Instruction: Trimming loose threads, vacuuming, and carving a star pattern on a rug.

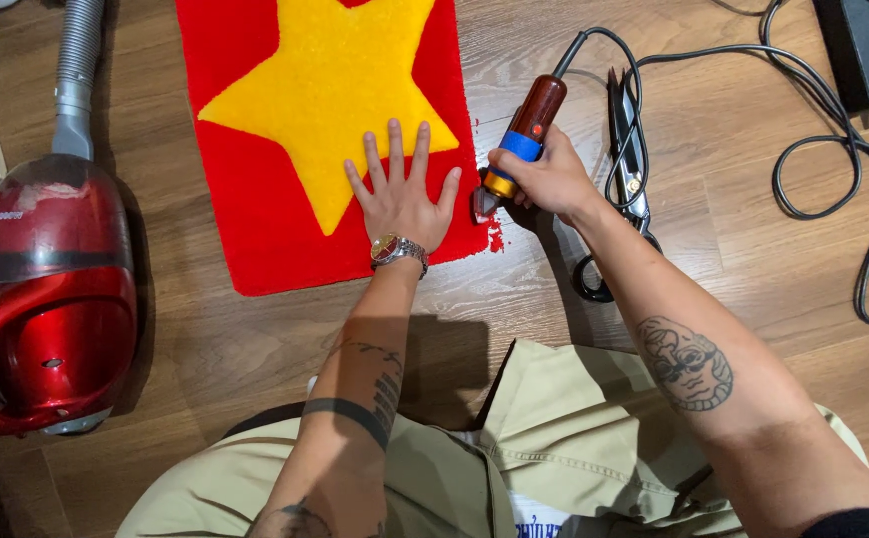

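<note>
A red tufted rug [255,239] with a big yellow star [335,90] lies on the wooden floor. My left hand [402,194] rests flat on it with fingers spread, near the rug's lower right corner; a wristwatch [398,249] is on that wrist. My right hand [549,179] grips a corded electric trimmer [519,139] with a reddish-brown handle and a blue band. Its head touches the rug's right edge. Small red fluff [495,239] lies on the floor by that edge.
A red canister vacuum cleaner [46,299] with a grey hose [78,70] stands at the left. Black scissors [629,149] lie right of my right hand, with black cable [833,169] looping to a dark box [868,50]. My khaki-clad knees [554,448] fill the bottom.
</note>
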